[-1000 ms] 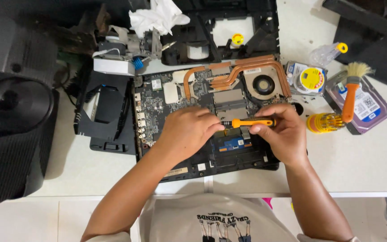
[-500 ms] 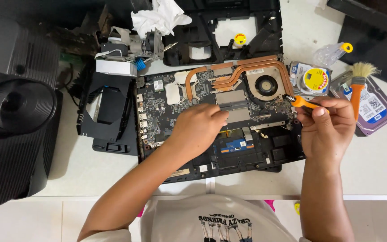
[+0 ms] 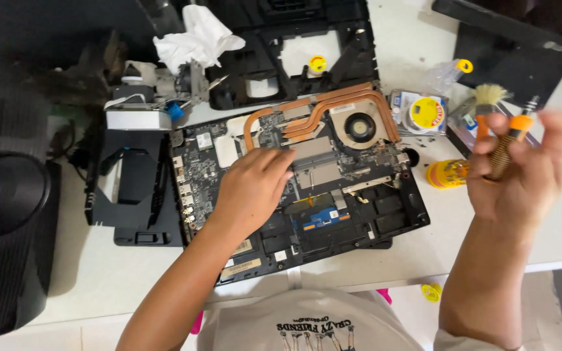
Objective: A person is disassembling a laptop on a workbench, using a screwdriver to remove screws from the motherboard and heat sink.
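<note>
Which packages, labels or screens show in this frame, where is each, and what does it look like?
Round tin: right of the fan, yellow lid, in a clear wrapper.
Small jar: on the table right of the laptop board, yellow.
White stickers: near edge of the board, by the left forearm, rectangular.
Flat pouch: under the brush, bluish, mostly hidden by the right hand.
No lit screen in view.

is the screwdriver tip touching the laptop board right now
No, the right hand holds the orange-handled screwdriver raised off to the side over the white table, clear of the opened laptop.
</note>
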